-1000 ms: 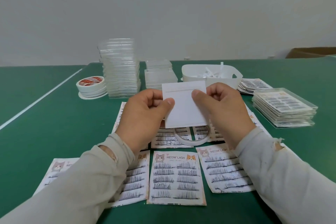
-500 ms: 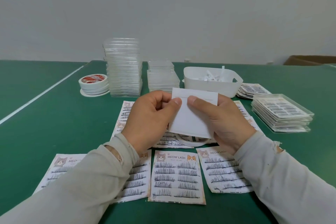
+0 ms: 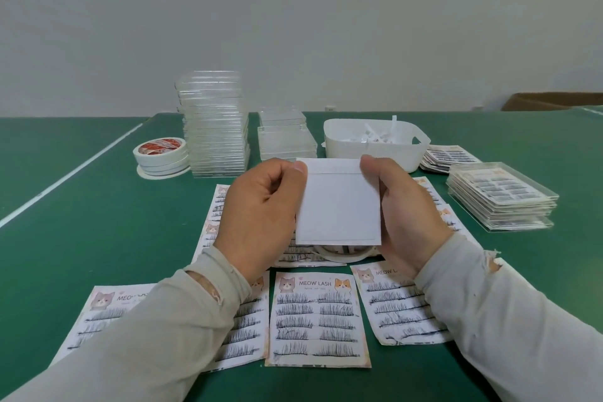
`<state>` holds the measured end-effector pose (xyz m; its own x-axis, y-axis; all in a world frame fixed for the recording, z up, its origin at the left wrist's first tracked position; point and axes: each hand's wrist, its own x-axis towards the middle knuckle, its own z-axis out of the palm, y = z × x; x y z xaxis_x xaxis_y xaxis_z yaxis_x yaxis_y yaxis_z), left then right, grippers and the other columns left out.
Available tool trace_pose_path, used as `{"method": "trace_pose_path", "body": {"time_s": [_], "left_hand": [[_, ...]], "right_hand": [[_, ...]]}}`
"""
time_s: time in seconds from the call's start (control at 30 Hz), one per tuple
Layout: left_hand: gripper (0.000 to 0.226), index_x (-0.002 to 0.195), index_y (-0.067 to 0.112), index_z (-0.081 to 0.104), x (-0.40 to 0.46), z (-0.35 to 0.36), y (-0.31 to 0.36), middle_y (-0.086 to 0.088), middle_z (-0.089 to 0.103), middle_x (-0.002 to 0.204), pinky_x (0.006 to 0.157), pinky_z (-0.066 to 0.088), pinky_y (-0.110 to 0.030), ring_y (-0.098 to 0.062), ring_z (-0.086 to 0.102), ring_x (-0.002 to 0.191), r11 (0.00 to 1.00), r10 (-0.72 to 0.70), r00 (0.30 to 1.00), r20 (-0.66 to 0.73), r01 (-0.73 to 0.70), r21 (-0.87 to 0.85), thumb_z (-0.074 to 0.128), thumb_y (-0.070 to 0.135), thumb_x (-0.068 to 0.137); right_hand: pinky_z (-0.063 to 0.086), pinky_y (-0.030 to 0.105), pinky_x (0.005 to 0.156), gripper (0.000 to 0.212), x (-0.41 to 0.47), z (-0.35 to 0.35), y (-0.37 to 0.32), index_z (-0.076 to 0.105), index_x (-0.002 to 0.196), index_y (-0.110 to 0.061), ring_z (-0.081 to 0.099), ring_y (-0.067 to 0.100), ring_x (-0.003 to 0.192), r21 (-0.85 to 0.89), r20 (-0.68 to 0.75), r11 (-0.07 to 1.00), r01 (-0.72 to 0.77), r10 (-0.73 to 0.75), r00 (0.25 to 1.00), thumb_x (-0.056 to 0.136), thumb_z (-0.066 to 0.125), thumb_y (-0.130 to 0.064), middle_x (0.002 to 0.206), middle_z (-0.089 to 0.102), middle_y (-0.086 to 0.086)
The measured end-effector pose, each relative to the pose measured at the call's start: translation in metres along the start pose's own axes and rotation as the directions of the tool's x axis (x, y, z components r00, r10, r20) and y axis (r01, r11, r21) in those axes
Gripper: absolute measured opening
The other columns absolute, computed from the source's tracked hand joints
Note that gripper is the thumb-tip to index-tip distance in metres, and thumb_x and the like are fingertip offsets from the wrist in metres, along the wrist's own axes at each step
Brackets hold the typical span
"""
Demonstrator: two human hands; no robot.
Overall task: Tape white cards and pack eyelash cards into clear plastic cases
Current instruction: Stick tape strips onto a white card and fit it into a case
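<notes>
You hold one white card (image 3: pixel 337 206) upright above the tabletop (image 3: pixel 98 222), both hands on it; left hand (image 3: pixel 261 219) pinches the left top corner w/ thumb, fingers curled behind; right hand (image 3: pixel 408 215) pinches the right top corner the same way. A tape strip seems already on the top edge of the card, and a thin line shows near the bottom edge, so taping of this card looks nearly done, but I cannot tell if the liner is peeled.

Done so far, judging by the piles: a stack of packed cases (image 3: pixel 499 202) at right, w/ eyelash cards inside. Left to do: many eyelash cards (image 3: pixel 318 320) lie loose in front of you and under your hands; a tall stack of empty clear cases (image 3: pixel 213 127) and a lower one (image 3: pixel 285 137) wait at the back; so the bigger part is probably still open.

Room: the white bin (image 3: pixel 375 143) w/ paper strips is just behind the card; a tape ring (image 3: pixel 342 253) lies directly under it; tape rolls (image 3: pixel 161 153) stand back-left beside the tall stack. Free green surface is at far left and near right; to lay the card down you should go there, because the loose cards below lie near each other, some overlapping.
</notes>
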<state>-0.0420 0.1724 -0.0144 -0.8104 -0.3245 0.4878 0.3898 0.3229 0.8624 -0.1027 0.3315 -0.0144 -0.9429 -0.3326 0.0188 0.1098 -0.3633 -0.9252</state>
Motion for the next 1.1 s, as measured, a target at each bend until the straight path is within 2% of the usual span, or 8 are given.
{"method": "trace_pose_path", "body": {"time_s": [0.1,0.2,0.3,0.37,0.43,0.73,0.9,1.1], "left_hand": [[0.038,0.077,-0.002,0.062,0.0001,0.0012,0.0005,-0.027,0.055,0.074,0.055,0.043,-0.034,-0.018,0.046,0.061,1.0,0.015,1.0,0.0,-0.015,-0.02,0.057,0.025,0.103],[0.027,0.081,0.016,0.071,-0.0016,0.0011,0.0,-0.009,0.068,0.074,0.064,0.055,-0.043,-0.018,0.06,0.066,1.0,0.017,1.0,0.015,-0.017,-0.017,0.058,0.025,0.103],[0.011,0.1,0.026,0.072,-0.0021,0.0028,-0.0003,-0.001,0.075,0.088,0.075,0.061,-0.037,-0.023,0.07,0.082,0.999,0.009,1.0,0.012,-0.009,-0.041,0.066,0.018,0.097],[0.025,0.106,0.033,0.065,-0.0013,0.0037,-0.0007,0.005,0.074,0.091,0.073,0.059,-0.025,-0.016,0.07,0.082,0.998,0.002,1.0,-0.026,-0.004,-0.063,0.072,0.014,0.092],[0.027,0.102,0.032,0.062,-0.0009,0.0037,0.0006,0.009,0.072,0.092,0.071,0.058,-0.02,-0.006,0.067,0.077,0.998,0.03,0.998,-0.047,-0.032,-0.052,0.076,0.012,0.089],[0.016,0.098,0.023,0.073,-0.0018,0.0017,0.002,0.007,0.074,0.091,0.077,0.059,-0.023,-0.007,0.068,0.083,0.998,0.055,0.996,-0.065,-0.055,0.011,0.077,0.011,0.088],[0.015,0.095,0.024,0.073,-0.0002,0.003,0.0013,0.006,0.074,0.088,0.078,0.061,-0.029,-0.009,0.069,0.081,0.999,0.041,0.997,-0.071,-0.04,0.011,0.076,0.01,0.088],[0.016,0.086,0.025,0.069,0.0032,0.0021,-0.0014,0.0,0.072,0.081,0.074,0.062,-0.038,-0.028,0.069,0.078,1.0,-0.012,0.997,-0.075,0.01,-0.025,0.076,0.011,0.088]], "right_hand": [[0.06,0.044,0.089,0.033,0.0002,0.0014,0.0013,0.078,0.107,-0.012,0.073,0.029,0.105,-0.072,0.116,0.993,0.091,-0.082,0.99,0.088,0.07,-0.038,0.112,0.076,0.012],[0.056,0.05,0.096,0.029,0.0003,-0.0007,0.0021,0.079,0.104,-0.014,0.073,0.03,0.105,-0.17,0.145,0.972,0.163,-0.139,0.98,0.077,0.08,-0.026,0.11,0.077,0.011],[0.058,0.049,0.094,0.023,0.001,-0.0014,0.0016,0.08,0.099,-0.014,0.074,0.031,0.102,-0.154,0.118,0.971,0.183,-0.166,0.979,0.077,0.078,-0.02,0.107,0.077,0.012],[0.058,0.049,0.093,0.022,0.0015,-0.0019,0.0011,0.081,0.096,-0.015,0.075,0.03,0.099,-0.171,0.103,0.965,0.201,-0.185,0.977,0.076,0.078,-0.02,0.104,0.078,0.012],[0.058,0.048,0.092,0.021,0.0022,-0.0032,0.001,0.08,0.095,-0.014,0.075,0.031,0.099,-0.184,0.1,0.961,0.209,-0.193,0.976,0.076,0.078,-0.021,0.104,0.078,0.012],[0.06,0.04,0.085,0.019,0.0018,-0.0025,0.002,0.08,0.095,-0.022,0.076,0.023,0.095,-0.278,0.103,0.92,0.277,-0.258,0.961,0.077,0.077,-0.026,0.1,0.079,0.004],[0.06,0.039,0.085,0.018,-0.0012,-0.0018,0.0009,0.078,0.095,-0.019,0.076,0.02,0.095,-0.341,0.107,0.882,0.327,-0.309,0.945,0.079,0.076,-0.027,0.099,0.079,0.0],[0.061,0.03,0.08,0.008,-0.004,0.0003,0.002,0.077,0.094,-0.021,0.076,0.014,0.091,-0.405,0.123,0.84,0.36,-0.34,0.932,0.091,0.075,-0.013,0.095,0.079,-0.005]]}}
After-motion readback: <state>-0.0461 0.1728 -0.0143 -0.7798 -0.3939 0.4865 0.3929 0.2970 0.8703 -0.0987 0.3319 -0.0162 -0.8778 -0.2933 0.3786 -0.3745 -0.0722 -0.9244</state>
